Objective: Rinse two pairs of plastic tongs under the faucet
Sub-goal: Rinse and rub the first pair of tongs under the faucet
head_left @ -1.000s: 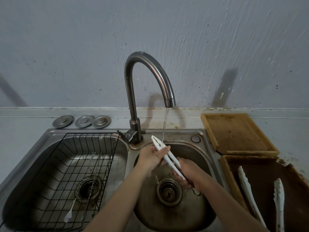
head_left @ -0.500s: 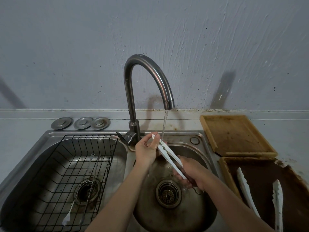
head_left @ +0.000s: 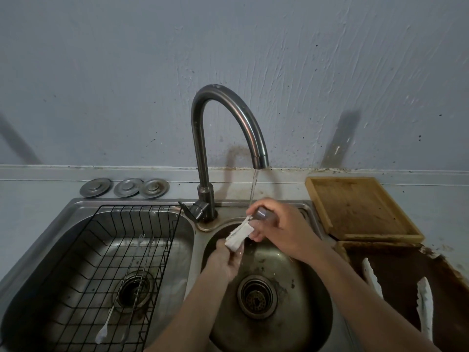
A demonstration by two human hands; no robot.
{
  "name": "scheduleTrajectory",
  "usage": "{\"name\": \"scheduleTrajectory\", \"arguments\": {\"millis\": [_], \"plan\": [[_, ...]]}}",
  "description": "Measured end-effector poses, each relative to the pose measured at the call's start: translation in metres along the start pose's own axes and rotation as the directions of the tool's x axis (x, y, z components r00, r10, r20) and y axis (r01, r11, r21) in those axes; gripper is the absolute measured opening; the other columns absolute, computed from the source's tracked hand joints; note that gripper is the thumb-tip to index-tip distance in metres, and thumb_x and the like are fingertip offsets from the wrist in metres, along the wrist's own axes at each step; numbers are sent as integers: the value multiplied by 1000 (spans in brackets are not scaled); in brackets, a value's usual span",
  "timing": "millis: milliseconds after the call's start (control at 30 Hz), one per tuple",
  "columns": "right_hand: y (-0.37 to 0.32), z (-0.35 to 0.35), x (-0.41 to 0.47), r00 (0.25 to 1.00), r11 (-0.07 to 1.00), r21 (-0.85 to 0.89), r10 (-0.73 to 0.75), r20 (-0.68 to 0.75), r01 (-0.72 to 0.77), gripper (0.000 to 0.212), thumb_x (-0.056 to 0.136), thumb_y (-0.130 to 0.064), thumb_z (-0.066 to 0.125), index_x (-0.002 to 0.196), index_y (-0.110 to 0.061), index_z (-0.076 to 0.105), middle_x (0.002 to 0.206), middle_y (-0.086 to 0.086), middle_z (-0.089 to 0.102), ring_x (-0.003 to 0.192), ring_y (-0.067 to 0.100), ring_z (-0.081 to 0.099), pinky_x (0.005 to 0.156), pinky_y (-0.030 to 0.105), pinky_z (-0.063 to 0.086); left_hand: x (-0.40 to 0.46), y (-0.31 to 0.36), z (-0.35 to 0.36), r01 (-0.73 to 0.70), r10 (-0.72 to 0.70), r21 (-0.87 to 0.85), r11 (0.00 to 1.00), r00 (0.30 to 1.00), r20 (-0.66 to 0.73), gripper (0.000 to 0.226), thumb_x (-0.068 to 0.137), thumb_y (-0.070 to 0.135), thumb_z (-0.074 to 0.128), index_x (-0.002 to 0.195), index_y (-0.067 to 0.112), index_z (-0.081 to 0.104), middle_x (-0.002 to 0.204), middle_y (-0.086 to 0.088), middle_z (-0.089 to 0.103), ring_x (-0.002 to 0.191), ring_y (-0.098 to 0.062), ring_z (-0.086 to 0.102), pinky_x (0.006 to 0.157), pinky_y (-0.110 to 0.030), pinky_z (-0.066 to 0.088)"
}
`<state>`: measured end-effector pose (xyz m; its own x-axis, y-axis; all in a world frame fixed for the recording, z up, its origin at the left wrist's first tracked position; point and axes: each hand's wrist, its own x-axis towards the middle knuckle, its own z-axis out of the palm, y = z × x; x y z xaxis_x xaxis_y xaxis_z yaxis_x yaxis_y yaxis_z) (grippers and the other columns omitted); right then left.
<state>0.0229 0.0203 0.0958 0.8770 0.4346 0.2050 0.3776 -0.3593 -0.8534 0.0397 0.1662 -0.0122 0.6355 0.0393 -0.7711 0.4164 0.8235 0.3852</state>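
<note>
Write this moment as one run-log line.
step: rinsing | held: tongs, left hand and right hand | faucet: running | waiting: second tongs on tray

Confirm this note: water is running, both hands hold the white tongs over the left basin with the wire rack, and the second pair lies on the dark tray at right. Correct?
One error. The head view shows both hands, left hand and right hand, holding the white tongs over the right basin, not the left one with the wire rack. The rest stands: water runs from the faucet, second pair on the dark tray.
</note>
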Motion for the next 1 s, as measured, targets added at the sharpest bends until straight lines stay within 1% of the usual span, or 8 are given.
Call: {"name": "scheduleTrajectory", "arguments": {"millis": [100, 267, 500, 600, 700, 867, 933, 1000], "plan": [[0, 7, 16, 993, 998, -46, -52, -107, 48, 15, 84, -29, 63, 86, -15, 58, 67, -4, 66, 46, 7, 64, 44, 21, 52, 3, -13, -10, 172, -174, 93, 981, 985, 16, 41, 94, 32, 47, 77, -4, 56, 42, -12, 58, 28, -14, 54, 24, -17, 39], [4, 10, 38, 986, 995, -87, -61, -157, 48, 24, 83, -41, 60, 84, -17, 57, 66, 3, 62, 37, 4, 53, 38, 14, 43, 0, -14, -18, 235, -244, 362, 902, 970, -22, 60, 92, 30, 35, 38, 7, 48, 34, 1, 35, 22, -8, 31, 27, -10, 22], [0, 7, 43, 978, 967, -244, -112, -176, 67, 10, 89, -20, 56, 99, -20, 57, 61, 2, 59, 44, 11, 56, 39, 21, 48, -14, 0, -16, 206, -227, 504, 839, 974, -19, 45, 91, 17, 26, 49, 10, 42, 34, 2, 31, 24, -7, 24, 29, -11, 15], [3, 1, 35, 964, 710, -704, -205, -171, 27, 23, 88, -14, 50, 106, -13, 64, 106, 16, 64, 84, 21, 64, 76, 35, 58, -19, 16, -17, 127, -117, 542, 831, 992, -54, 38, 95, 21, 30, 64, 9, 49, 35, 2, 36, 24, -6, 23, 31, -11, 15], [12, 3, 26, 919, 303, -940, -393, 27, 157, 22, 83, -17, 51, 93, -10, 70, 124, 22, 60, 116, 37, 54, 104, 53, 35, -22, 32, -17, 38, -4, 624, 780, 998, -56, 37, 98, 23, 29, 73, 8, 53, 36, 2, 37, 24, -5, 23, 29, -11, 16], [39, 24, 14, 886, 96, -915, -310, 346, 391, 56, 79, -57, 53, 110, -11, 61, 94, 8, 70, 86, 25, 64, 81, 41, 52, -34, 50, -13, -97, 58, 732, 674, 995, 79, 37, 98, 21, 29, 68, 13, 50, 39, 3, 37, 27, -5, 22, 31, -11, 13], [44, 24, 15, 908, 131, -916, -245, 340, 378, 48, 81, -52, 56, 107, -11, 61, 87, 4, 68, 74, 21, 62, 65, 33, 48, -40, 56, -14, -148, 37, 775, 615, 987, 159, 38, 97, 25, 33, 65, 13, 49, 40, 3, 38, 29, -5, 22, 32, -12, 12], [49, 21, 15, 937, 374, -859, -170, 307, 349, 39, 89, -45, 49, 110, -12, 56, 91, 4, 67, 76, 21, 61, 62, 30, 44, -48, 62, -14, -200, 15, 764, 614, 970, 242, 36, 96, 31, 37, 70, 11, 54, 43, 3, 41, 32, -6, 27, 32, -14, 17]]}}
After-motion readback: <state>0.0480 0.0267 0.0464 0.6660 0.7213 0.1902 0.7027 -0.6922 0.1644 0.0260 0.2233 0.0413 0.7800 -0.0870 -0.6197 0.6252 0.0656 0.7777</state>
